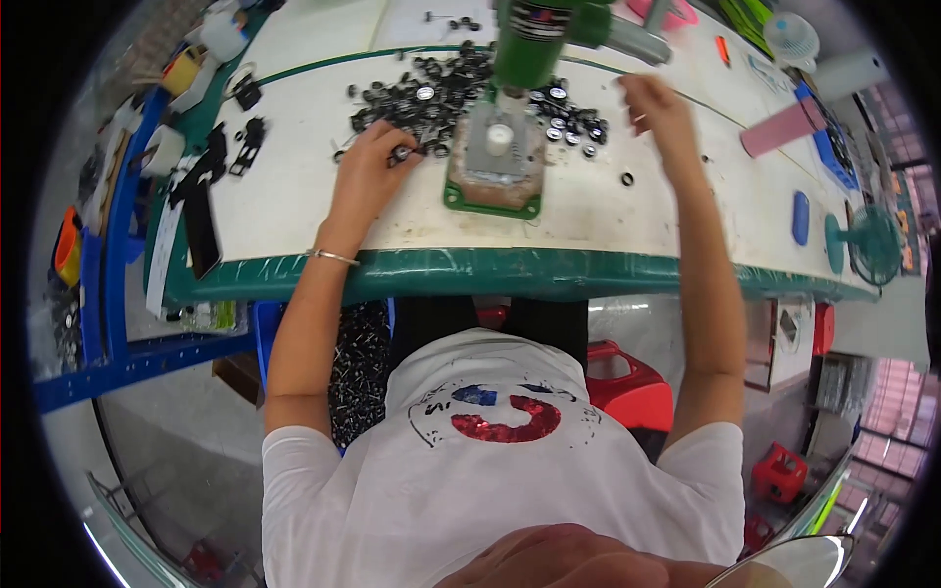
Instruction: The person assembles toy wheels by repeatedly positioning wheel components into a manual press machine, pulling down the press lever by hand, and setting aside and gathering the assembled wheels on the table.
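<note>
My left hand [374, 169] is closed in a pinch on a small round black part with a silvery face [400, 154], just left of a green hand press [530, 44]. The press stands on a green-edged base [493, 201] with a grey plate, and a white round piece sits under its ram. My right hand [655, 110] is raised to the right of the press, below its grey lever [637, 41] and apart from it. Its fingers are loosely bent and apart, slightly blurred, with nothing visible in them.
Black parts with metal pins [426, 103] heap behind and left of the press; silver-faced ones [559, 127] lie right of it. A black ring [627, 179], a phone [202, 230], a pink cylinder [784, 129] and a small green fan [872, 243] are on the table. A blue bin of parts [358, 367] stands below.
</note>
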